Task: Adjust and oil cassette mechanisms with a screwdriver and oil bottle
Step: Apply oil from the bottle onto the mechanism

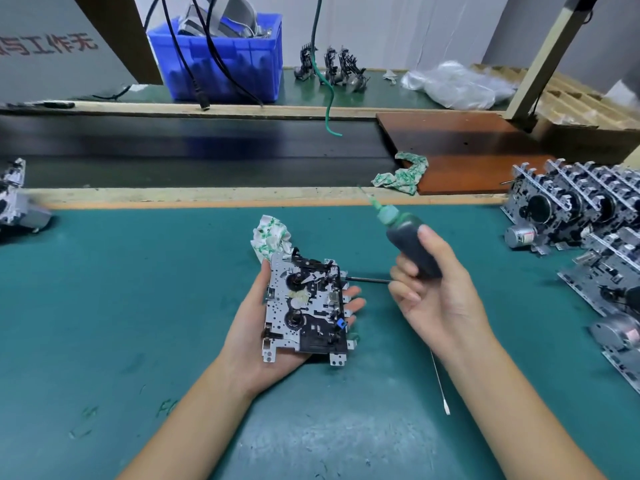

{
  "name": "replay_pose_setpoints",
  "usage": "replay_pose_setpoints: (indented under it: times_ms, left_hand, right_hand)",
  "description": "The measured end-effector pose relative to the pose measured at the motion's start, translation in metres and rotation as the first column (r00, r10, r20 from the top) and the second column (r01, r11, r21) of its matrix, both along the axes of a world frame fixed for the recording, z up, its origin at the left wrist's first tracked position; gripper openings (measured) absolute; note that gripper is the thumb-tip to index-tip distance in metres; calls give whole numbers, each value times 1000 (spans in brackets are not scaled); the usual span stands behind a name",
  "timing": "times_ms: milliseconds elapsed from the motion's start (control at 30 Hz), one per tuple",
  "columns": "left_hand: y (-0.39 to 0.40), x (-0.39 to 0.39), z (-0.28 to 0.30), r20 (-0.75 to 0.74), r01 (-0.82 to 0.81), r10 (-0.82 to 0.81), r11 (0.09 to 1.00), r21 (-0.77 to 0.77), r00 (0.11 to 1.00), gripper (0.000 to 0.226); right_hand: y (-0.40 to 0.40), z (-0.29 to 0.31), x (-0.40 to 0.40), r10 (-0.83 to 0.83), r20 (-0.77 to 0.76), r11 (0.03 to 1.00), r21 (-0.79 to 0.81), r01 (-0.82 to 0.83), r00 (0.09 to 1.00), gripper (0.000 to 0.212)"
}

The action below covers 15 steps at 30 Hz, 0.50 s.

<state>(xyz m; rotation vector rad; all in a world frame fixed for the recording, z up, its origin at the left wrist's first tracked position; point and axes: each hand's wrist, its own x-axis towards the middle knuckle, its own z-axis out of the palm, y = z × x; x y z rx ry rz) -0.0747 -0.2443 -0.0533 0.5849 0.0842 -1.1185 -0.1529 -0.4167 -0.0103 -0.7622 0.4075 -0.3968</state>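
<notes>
A cassette mechanism (304, 310), a silver metal plate with black parts and two reels, lies face up in my left hand (256, 327), whose palm cradles it while the thumb and fingertips curl round its edges. My right hand (436, 292) grips a dark oil bottle (408, 242) with a green cap and a thin needle tip pointing up and left, away from the mechanism. The same hand also holds a screwdriver (367, 279), its dark shaft reaching left to touch the mechanism's right edge. Both hands hover above the green mat (138, 306).
A crumpled printed rag (272, 237) lies just behind the mechanism. A cotton swab (440, 386) rests on the mat under my right wrist. Several more mechanisms (581, 216) are stacked at the right, one (14, 199) at the left edge. A black conveyor (194, 150) and blue bin (218, 57) lie beyond.
</notes>
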Motion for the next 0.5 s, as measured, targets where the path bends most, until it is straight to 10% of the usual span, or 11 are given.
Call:
replay_pose_setpoints:
  times_ms: [100, 500]
  left_hand:
    - [1, 0, 0, -7, 8, -9, 999, -35, 1000, 77]
    - [1, 0, -2, 6, 3, -3, 999, -47, 1000, 77]
  right_hand:
    - [0, -1, 1, -95, -8, 983, 158, 95, 995, 28]
    - [14, -10, 0, -196, -61, 934, -316, 167, 979, 36]
